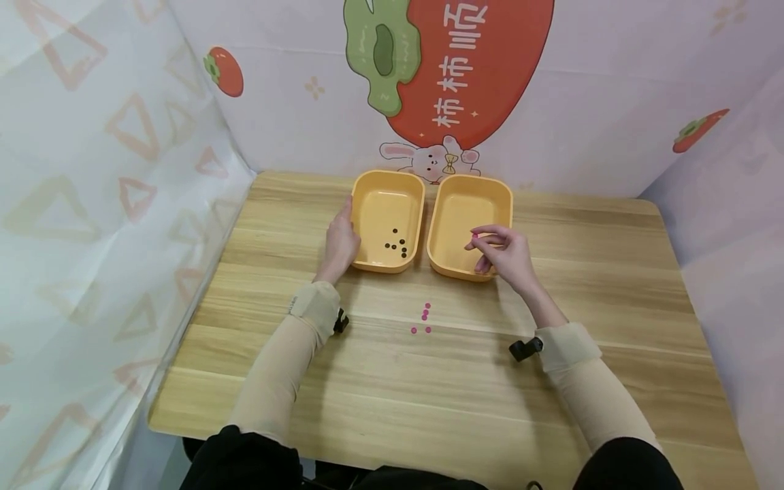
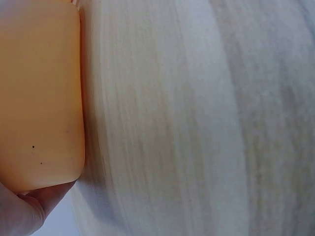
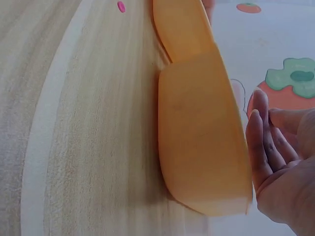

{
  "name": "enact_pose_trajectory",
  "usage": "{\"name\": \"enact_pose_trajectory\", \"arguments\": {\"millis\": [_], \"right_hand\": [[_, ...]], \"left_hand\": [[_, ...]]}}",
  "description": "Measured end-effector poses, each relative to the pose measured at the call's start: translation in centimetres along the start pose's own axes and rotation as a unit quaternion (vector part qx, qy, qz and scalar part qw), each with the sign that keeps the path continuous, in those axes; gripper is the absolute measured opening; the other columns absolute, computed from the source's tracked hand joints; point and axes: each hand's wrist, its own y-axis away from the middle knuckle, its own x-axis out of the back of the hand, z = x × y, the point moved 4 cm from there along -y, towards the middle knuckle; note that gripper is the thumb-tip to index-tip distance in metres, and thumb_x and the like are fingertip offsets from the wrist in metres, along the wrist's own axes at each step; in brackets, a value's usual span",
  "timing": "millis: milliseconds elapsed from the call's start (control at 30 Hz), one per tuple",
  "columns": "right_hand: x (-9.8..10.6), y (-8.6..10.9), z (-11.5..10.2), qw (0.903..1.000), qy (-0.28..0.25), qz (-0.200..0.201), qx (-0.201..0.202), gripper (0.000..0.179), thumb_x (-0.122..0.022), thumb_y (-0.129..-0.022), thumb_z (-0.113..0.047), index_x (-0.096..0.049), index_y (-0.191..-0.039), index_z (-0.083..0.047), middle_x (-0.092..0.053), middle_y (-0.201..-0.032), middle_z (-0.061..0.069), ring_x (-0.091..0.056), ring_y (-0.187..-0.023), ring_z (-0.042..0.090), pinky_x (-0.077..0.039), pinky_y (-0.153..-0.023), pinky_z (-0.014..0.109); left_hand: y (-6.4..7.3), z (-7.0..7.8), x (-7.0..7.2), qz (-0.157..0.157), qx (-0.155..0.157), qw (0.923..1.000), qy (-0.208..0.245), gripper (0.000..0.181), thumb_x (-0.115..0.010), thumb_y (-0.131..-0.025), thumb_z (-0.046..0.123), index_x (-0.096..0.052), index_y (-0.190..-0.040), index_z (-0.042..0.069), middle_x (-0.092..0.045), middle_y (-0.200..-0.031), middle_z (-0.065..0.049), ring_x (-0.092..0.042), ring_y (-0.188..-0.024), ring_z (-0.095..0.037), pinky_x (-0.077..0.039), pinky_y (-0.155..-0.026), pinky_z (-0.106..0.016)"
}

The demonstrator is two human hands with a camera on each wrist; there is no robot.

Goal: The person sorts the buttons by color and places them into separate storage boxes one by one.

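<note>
Two yellow plastic bins stand side by side at the back of the table. My left hand (image 1: 341, 243) holds the left bin (image 1: 388, 267) by its left side; in the left wrist view its fingers (image 2: 51, 196) lie against that bin's outer wall. Several small black buttons (image 1: 395, 246) lie inside this bin, near its front. Over the right bin (image 1: 456, 271), my right hand (image 1: 505, 255) pinches a small pink button (image 1: 475, 236) between thumb and fingertip. In the right wrist view the hand is above the bin's rim, and the button is hidden.
Several pink buttons (image 1: 425, 317) lie loose on the wooden table (image 1: 392, 395) in front of the bins. A printed cloth (image 1: 582, 122) hangs behind the table and along its sides. Each wrist carries a small black camera, such as the right one (image 1: 525, 349).
</note>
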Motion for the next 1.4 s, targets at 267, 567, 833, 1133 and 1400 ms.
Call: {"name": "enact_pose_trajectory", "arguments": {"millis": [267,567,833,1133,1400], "right_hand": [[-0.2,-1.2,0.5,0.9999,-0.001,0.013,-0.006,0.029,-0.069,-0.107,-0.007,-0.071,-0.132,0.009,-0.081,-0.079,-0.016,-0.065,-0.045,0.008,-0.059,-0.045,0.021],[-0.3,-1.8,0.4,0.9998,0.000,0.018,-0.009,0.037,-0.068,-0.107,-0.004,-0.065,-0.142,0.007,-0.082,-0.079,-0.009,-0.067,-0.046,0.007,-0.060,-0.047,0.020],[-0.7,-1.2,-0.3,0.9998,-0.014,-0.015,0.001,0.036,-0.069,-0.106,-0.003,-0.065,-0.139,0.009,-0.082,-0.079,-0.008,-0.068,-0.051,0.007,-0.062,-0.050,0.022],[-1.8,2.6,-0.9,0.9982,0.010,-0.060,-0.006,0.033,-0.071,-0.104,-0.001,-0.067,-0.135,0.009,-0.081,-0.084,0.015,-0.068,-0.053,0.011,-0.062,-0.049,0.028],[-3.9,5.5,-0.3,0.9924,0.021,-0.119,0.021,0.030,-0.072,-0.100,0.007,-0.068,-0.129,0.015,-0.079,-0.084,0.018,-0.068,-0.053,0.021,-0.060,-0.045,0.031]], "left_hand": [[0.2,0.1,0.0,0.002,0.001,1.0000,-0.006,0.094,-0.046,-0.096,-0.022,-0.019,-0.177,0.016,-0.039,-0.177,-0.018,-0.049,-0.158,-0.039,-0.040,-0.136,-0.049],[-0.8,-0.9,-0.6,-0.003,0.005,0.9999,-0.010,0.095,-0.047,-0.098,-0.018,-0.015,-0.178,0.023,-0.039,-0.178,-0.014,-0.055,-0.152,-0.038,-0.046,-0.133,-0.048],[-0.6,-0.6,-0.4,0.005,-0.005,0.9999,-0.011,0.093,-0.046,-0.099,-0.018,-0.015,-0.178,0.020,-0.038,-0.178,-0.015,-0.055,-0.152,-0.039,-0.045,-0.133,-0.047],[-2.5,-2.4,-1.6,0.007,-0.009,0.9994,-0.033,0.095,-0.048,-0.099,-0.017,-0.013,-0.178,0.023,-0.040,-0.178,-0.013,-0.056,-0.152,-0.036,-0.046,-0.133,-0.045],[-2.0,-2.0,-1.1,0.001,0.005,0.9997,-0.023,0.096,-0.048,-0.098,-0.018,-0.013,-0.177,0.025,-0.038,-0.179,-0.011,-0.058,-0.149,-0.036,-0.048,-0.131,-0.045]]}}
